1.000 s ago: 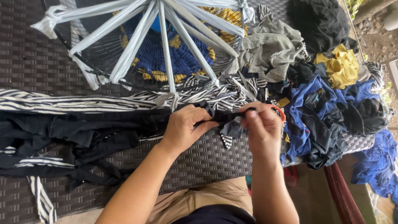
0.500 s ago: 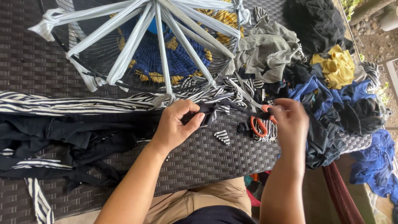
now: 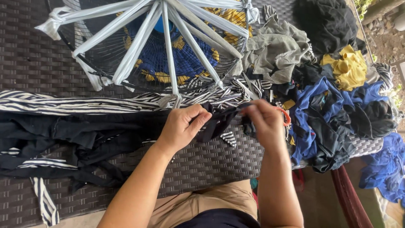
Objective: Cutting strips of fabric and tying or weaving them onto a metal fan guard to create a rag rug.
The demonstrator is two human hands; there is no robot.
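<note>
My left hand (image 3: 182,128) pinches a black cloth strip (image 3: 220,119) above a dark woven table (image 3: 202,164). My right hand (image 3: 263,120) grips the other end of that strip, with orange-handled scissors (image 3: 285,115) hooked on its fingers. The strip is stretched between both hands. A small striped scrap (image 3: 229,138) lies just below it. Long black strips (image 3: 71,139) and striped black-and-white strips (image 3: 76,104) run off to the left of my left hand.
A round wire fan guard (image 3: 168,55) wrapped with pale cloth strips sits at the back. A heap of grey, black, yellow and blue cloth (image 3: 333,93) fills the right side. My tan-clothed lap (image 3: 202,207) is at the bottom.
My right hand, which had pulled out to the right with the scissors, has come back left and taken the black strip again. My left hand stays on the strip.
</note>
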